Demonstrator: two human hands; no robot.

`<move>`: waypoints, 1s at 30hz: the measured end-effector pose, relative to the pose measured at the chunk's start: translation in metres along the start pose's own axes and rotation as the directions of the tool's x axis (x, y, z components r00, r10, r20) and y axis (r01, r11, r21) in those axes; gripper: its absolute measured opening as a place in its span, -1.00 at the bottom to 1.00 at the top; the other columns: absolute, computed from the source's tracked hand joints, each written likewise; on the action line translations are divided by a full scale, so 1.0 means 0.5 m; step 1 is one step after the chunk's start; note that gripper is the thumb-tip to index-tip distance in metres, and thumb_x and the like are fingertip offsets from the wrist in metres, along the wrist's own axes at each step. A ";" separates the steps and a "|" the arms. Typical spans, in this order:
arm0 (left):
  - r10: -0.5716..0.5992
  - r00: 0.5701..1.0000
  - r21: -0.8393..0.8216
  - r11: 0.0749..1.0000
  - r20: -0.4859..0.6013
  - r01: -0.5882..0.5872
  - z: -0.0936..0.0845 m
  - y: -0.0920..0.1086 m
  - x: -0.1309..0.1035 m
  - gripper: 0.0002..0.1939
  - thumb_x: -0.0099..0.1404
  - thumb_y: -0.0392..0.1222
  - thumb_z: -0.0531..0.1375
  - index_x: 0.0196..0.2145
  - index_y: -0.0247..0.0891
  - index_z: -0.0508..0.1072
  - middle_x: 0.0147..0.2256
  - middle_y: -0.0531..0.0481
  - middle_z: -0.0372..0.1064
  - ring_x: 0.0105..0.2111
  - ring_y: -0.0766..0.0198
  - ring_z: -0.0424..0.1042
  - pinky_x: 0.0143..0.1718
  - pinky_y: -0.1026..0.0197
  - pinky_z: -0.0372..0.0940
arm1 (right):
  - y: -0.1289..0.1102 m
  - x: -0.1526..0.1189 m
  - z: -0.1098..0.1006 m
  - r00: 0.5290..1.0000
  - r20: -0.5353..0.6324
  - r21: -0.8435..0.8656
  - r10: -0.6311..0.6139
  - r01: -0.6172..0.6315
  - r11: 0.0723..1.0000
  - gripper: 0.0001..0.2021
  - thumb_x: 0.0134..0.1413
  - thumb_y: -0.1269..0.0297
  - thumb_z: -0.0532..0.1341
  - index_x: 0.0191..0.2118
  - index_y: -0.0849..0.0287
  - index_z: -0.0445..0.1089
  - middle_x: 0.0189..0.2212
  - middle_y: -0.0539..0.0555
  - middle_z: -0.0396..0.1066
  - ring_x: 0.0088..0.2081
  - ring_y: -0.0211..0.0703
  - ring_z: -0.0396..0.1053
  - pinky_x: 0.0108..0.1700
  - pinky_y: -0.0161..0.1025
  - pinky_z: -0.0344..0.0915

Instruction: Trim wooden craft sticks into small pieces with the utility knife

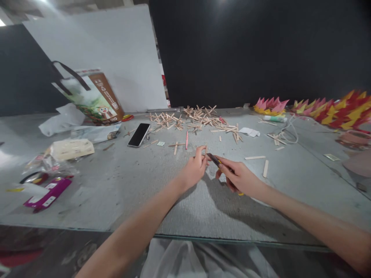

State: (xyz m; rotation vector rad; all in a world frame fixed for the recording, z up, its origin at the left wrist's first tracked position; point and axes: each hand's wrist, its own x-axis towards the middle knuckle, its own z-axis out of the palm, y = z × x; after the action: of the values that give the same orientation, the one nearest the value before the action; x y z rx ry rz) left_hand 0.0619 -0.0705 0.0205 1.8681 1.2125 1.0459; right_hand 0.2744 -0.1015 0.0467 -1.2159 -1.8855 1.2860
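My left hand [197, 168] pinches a short wooden craft stick [206, 150] upright above the middle of the table. Closed around a utility knife [214, 159] with a dark blade and yellow parts, my right hand [236, 175] brings the blade up to the stick by my left fingertips. Whether the blade is cutting into the wood cannot be made out. Beyond my left hand lie a pink patterned pen-like stick [187, 140] and two crossed craft sticks [175, 148]. Two loose craft sticks [265, 168] lie right of my right hand.
A pile of crossed craft sticks [199, 116] spreads along the back. Left are a phone [139, 135], a printed bag [92, 96] and a purple package [48, 194]. Folded paper flowers [271, 105], a glue tube [274, 119] and a white cable [295, 133] lie right. The table's glass edge [232, 241] is in front.
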 end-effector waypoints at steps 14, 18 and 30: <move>-0.013 0.998 -0.284 0.958 0.056 0.028 0.006 -0.002 0.009 -0.58 0.52 0.07 0.10 0.18 -0.16 0.14 -0.38 0.04 0.52 -0.46 0.28 0.46 -0.28 0.19 0.33 | 0.000 0.010 -0.013 0.994 0.108 0.239 -0.012 -0.014 0.971 -0.53 0.39 -0.12 0.09 0.14 0.13 0.40 -0.27 0.09 0.58 -0.72 -0.37 0.30 -0.78 -0.43 0.16; -0.025 0.993 -0.438 0.896 0.112 0.072 -0.003 0.009 0.018 -0.50 0.45 0.17 0.17 0.12 -0.18 0.14 -0.45 0.07 0.48 -0.52 0.30 0.41 -0.35 0.20 0.30 | 0.002 0.017 -0.026 0.988 0.153 0.356 0.004 -0.059 0.932 -0.59 0.36 -0.13 0.14 -0.08 0.15 0.41 -0.32 0.08 0.59 -0.75 -0.39 0.23 -0.79 -0.43 0.10; -0.165 0.972 -0.773 0.591 0.167 0.233 -0.012 0.007 0.032 -0.84 0.29 -0.27 0.19 -0.22 -0.21 0.24 -0.55 0.20 0.07 -0.56 0.39 0.13 -0.42 0.29 0.07 | 0.003 0.023 -0.034 0.999 0.001 0.437 -0.054 0.048 0.898 -0.54 0.36 -0.06 0.18 0.20 0.11 0.34 -0.30 0.07 0.55 -0.71 -0.36 0.23 -0.77 -0.39 0.14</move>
State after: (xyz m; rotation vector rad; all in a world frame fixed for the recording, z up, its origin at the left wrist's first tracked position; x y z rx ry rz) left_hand 0.0621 -0.0562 0.0305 1.0239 0.6864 1.1153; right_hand 0.2840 -0.0839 0.0515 -0.9148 -1.5074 1.5829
